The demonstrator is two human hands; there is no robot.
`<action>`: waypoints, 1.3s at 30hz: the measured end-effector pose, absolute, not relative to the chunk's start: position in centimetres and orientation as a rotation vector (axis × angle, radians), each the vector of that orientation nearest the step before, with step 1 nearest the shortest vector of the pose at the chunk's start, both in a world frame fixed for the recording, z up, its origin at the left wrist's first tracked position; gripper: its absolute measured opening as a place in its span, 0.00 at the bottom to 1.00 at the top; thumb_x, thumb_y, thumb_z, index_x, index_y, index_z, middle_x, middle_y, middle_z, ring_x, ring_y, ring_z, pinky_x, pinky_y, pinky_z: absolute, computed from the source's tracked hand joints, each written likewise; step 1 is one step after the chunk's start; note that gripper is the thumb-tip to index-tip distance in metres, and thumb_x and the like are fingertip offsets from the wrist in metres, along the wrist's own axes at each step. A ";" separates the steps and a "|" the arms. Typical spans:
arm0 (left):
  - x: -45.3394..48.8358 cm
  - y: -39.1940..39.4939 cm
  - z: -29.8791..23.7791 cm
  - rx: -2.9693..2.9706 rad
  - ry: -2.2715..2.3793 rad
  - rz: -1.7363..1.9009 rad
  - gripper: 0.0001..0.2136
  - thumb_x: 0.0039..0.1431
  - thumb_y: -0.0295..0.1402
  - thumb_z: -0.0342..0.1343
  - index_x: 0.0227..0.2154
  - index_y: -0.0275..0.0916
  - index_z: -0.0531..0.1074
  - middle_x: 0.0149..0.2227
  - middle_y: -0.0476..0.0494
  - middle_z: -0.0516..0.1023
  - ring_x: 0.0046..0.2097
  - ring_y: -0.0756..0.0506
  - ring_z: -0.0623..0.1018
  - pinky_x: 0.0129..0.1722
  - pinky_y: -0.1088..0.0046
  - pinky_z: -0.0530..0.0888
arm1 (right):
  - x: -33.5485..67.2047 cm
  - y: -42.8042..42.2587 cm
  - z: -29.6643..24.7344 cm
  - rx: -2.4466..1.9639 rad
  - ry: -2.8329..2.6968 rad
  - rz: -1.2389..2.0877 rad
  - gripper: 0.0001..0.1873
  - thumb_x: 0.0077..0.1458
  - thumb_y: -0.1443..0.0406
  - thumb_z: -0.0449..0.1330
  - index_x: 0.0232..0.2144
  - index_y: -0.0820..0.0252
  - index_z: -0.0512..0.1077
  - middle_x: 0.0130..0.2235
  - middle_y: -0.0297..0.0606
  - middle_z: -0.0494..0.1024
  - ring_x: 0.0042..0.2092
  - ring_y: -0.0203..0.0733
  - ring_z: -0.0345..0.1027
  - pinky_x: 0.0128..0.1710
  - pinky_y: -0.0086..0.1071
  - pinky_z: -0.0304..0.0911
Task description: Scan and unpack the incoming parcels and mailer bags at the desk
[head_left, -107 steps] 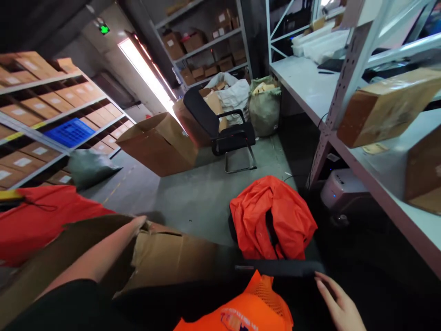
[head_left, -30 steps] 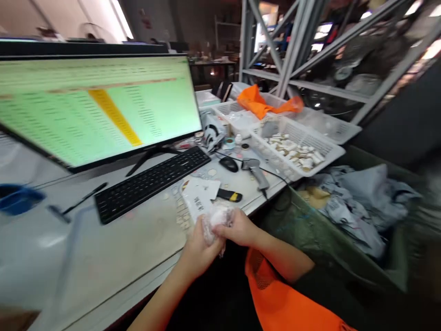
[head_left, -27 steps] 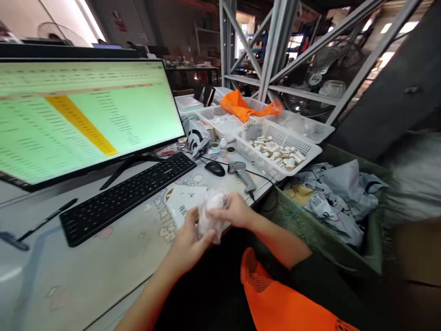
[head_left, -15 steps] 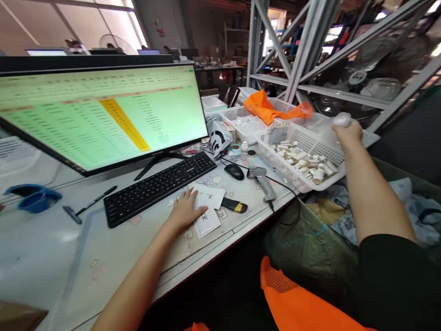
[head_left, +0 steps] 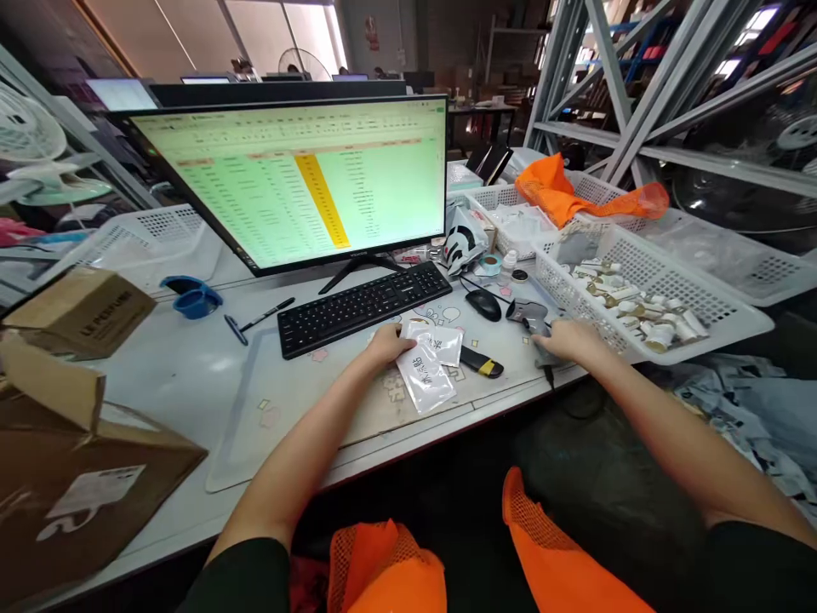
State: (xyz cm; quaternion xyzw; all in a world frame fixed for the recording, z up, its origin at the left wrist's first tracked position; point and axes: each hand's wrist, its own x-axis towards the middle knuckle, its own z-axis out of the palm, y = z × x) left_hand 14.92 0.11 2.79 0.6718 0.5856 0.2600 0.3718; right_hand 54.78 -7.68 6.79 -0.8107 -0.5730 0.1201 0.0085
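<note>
My left hand point(head_left: 386, 344) is closed on the upper left edge of a flat white packet point(head_left: 426, 379) with dark handwriting. A second white packet point(head_left: 448, 344) overlaps it on the right. Both lie on the desk in front of the keyboard point(head_left: 367, 306). My right hand point(head_left: 573, 342) is wrapped round the handle of a grey barcode scanner point(head_left: 527, 312), at the desk's right side. Between the hands, a black and yellow box cutter point(head_left: 483, 362) lies partly under the packets. The black mouse point(head_left: 483, 304) rests just left of the scanner.
A monitor point(head_left: 332, 187) with a spreadsheet stands behind the keyboard. To the right, a white basket point(head_left: 721, 298) holds several small bottles, with an orange mesh vest point(head_left: 555, 183) behind it. Cardboard boxes point(head_left: 95, 502) stand at the left, near a blue tape dispenser point(head_left: 195, 298) and a pen point(head_left: 271, 312).
My right hand has come from above the baskets down to the scanner, and the whitish thing in it no longer shows. The view has swung left, bringing cardboard boxes into sight.
</note>
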 end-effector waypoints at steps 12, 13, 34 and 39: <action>8.6 -3.8 3.0 1.571 1.054 1.375 0.05 0.39 0.34 0.62 0.18 0.40 0.74 0.39 0.39 0.84 0.44 0.37 0.82 0.45 0.60 0.78 | 50.6 -12.2 7.3 -1.639 -1.174 0.915 0.26 0.41 0.53 0.70 0.40 0.60 0.71 0.26 0.35 0.76 0.28 0.41 0.70 0.29 0.33 0.68; 8.5 -4.0 3.0 1.547 1.078 1.376 0.04 0.39 0.34 0.60 0.19 0.40 0.74 0.33 0.42 0.82 0.39 0.39 0.81 0.40 0.63 0.78 | 49.4 -13.2 7.8 -1.505 -1.129 1.040 0.27 0.39 0.54 0.72 0.39 0.61 0.72 0.24 0.33 0.74 0.25 0.40 0.68 0.27 0.32 0.67; 8.6 -6.9 5.0 1.730 1.042 1.385 0.09 0.41 0.27 0.54 0.27 0.41 0.76 0.31 0.48 0.81 0.36 0.44 0.78 0.40 0.69 0.74 | 39.5 -18.3 10.1 -1.774 -1.826 0.837 0.13 0.47 0.60 0.63 0.35 0.61 0.77 0.35 0.40 0.81 0.39 0.50 0.73 0.39 0.37 0.68; 8.5 -6.5 4.5 1.697 1.064 1.257 0.09 0.42 0.25 0.54 0.28 0.40 0.77 0.33 0.48 0.82 0.38 0.44 0.79 0.42 0.69 0.74 | 41.0 -17.9 9.6 -1.886 -1.725 0.923 0.20 0.47 0.57 0.64 0.42 0.61 0.78 0.29 0.38 0.79 0.29 0.47 0.72 0.31 0.37 0.67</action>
